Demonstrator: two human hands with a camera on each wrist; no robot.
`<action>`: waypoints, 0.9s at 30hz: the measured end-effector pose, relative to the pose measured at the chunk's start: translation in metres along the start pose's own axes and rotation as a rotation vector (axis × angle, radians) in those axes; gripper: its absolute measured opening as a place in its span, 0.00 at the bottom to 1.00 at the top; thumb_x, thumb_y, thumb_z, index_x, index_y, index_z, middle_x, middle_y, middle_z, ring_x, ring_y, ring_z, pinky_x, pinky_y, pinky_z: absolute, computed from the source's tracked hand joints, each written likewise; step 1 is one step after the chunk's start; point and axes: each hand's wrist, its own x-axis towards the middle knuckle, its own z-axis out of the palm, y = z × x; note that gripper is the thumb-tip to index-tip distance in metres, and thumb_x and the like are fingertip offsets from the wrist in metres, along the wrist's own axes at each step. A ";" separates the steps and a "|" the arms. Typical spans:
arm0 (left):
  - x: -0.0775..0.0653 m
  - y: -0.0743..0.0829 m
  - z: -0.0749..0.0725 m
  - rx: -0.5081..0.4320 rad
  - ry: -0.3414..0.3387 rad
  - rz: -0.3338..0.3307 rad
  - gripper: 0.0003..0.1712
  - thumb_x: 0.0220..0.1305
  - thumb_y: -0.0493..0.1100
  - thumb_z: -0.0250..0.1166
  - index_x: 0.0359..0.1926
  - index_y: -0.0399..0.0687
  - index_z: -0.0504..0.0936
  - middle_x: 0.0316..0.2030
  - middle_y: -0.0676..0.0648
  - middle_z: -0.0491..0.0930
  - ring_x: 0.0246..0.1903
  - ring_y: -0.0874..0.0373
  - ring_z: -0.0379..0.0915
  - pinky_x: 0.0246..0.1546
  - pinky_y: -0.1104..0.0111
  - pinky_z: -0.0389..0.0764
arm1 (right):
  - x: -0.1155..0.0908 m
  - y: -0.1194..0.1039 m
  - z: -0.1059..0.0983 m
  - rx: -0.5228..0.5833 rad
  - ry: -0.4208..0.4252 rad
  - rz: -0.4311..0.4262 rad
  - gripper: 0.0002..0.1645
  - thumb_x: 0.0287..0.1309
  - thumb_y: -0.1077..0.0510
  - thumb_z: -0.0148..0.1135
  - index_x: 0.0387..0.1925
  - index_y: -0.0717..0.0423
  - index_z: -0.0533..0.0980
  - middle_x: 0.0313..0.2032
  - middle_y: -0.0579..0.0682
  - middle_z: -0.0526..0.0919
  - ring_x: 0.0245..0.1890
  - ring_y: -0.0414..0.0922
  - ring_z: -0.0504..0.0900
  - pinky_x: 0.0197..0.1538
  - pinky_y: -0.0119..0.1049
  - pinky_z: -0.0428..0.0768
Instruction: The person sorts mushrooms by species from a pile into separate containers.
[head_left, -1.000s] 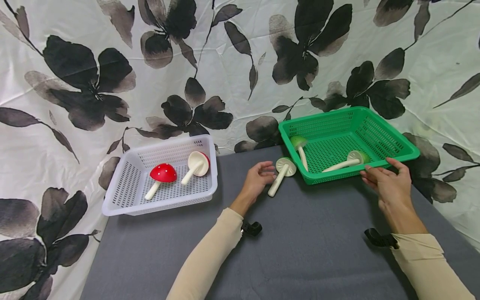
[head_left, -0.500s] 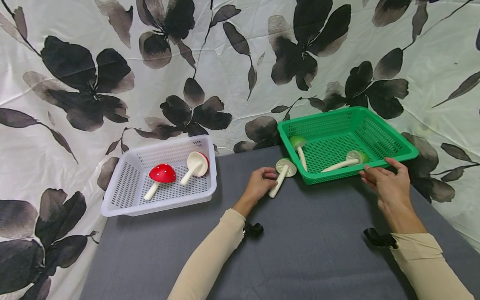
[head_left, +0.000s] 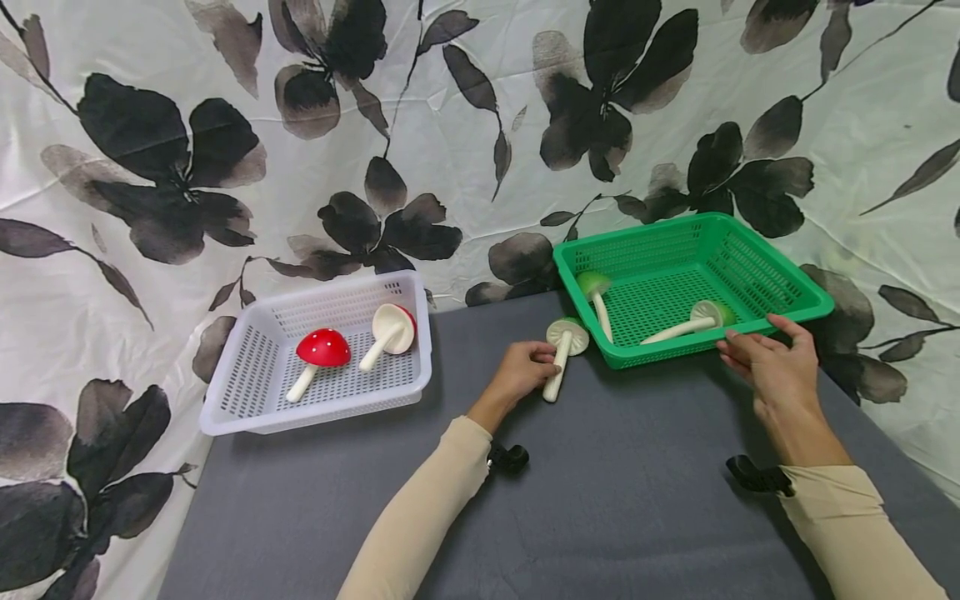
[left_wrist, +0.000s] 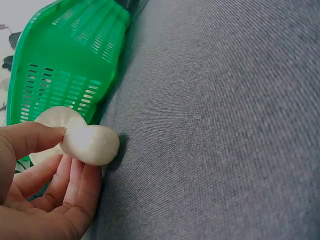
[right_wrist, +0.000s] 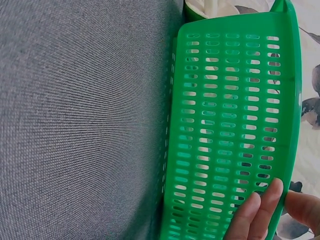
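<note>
My left hand (head_left: 522, 369) pinches the white stem of a toy mushroom (head_left: 567, 337) with a green cap, just left of the green basket. Close up in the left wrist view, the thumb and fingers (left_wrist: 82, 182) hold the stem (left_wrist: 92, 145) from either side, its rounded end toward the camera. At the front right corner of the green basket (head_left: 708, 221), my right hand (head_left: 780, 375) grips the rim. The right wrist view has its fingers (right_wrist: 270, 192) against the slotted outer wall (right_wrist: 227, 117), the thumb over the rim. Inside that basket lie two green-capped mushrooms (head_left: 594, 283) (head_left: 712, 315).
To the left stands a white basket (head_left: 315, 417) with two red-capped toy mushrooms (head_left: 324, 348) (head_left: 393, 327) in it. Both baskets are on a grey cloth-covered table (head_left: 600, 500). A floral curtain (head_left: 450, 125) hangs right behind them.
My left hand has moved right onto the mushroom and taken its stem; the stem has swung slightly more upright in view. My right hand stays on the basket rim.
</note>
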 end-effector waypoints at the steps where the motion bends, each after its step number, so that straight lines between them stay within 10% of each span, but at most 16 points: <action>1: 0.000 -0.001 -0.001 -0.026 -0.002 -0.008 0.20 0.61 0.29 0.70 0.55 0.39 0.85 0.37 0.48 0.83 0.33 0.62 0.78 0.29 0.71 0.83 | 0.000 0.000 0.000 0.002 -0.001 -0.002 0.48 0.56 0.66 0.74 0.68 0.40 0.55 0.35 0.46 0.84 0.28 0.43 0.90 0.32 0.33 0.88; 27: 0.001 0.002 -0.012 -0.318 0.058 -0.009 0.19 0.63 0.30 0.68 0.55 0.42 0.83 0.38 0.49 0.82 0.34 0.59 0.80 0.29 0.67 0.85 | -0.002 0.001 -0.003 -0.007 -0.047 -0.009 0.53 0.58 0.66 0.72 0.74 0.40 0.51 0.36 0.44 0.85 0.30 0.42 0.90 0.35 0.32 0.88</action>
